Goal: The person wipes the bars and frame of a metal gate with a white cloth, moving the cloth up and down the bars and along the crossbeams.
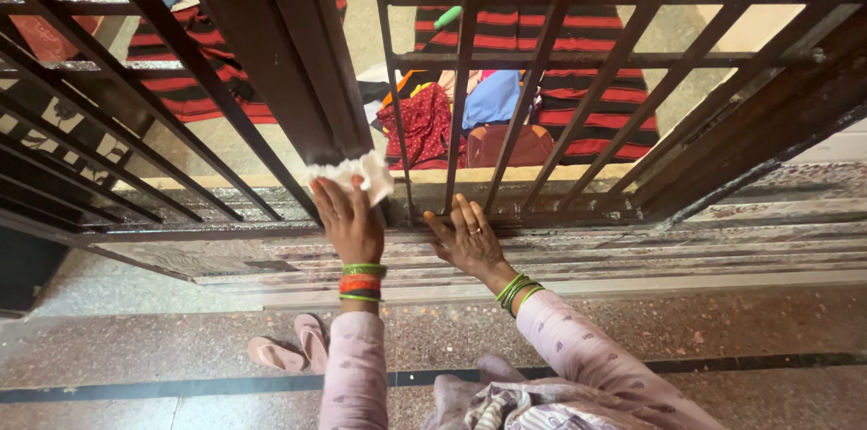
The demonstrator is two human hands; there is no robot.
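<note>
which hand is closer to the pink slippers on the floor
Left. The left hand, holding a white cloth, is up on the gate almost directly above the pink slippers; the right hand rests farther right.

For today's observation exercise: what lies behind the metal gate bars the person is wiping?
Behind the metal gate bars lie a red-and-black striped mat, a red patterned cloth, a blue cloth and a brown bag. The bars and door frame cover parts of them.
</note>
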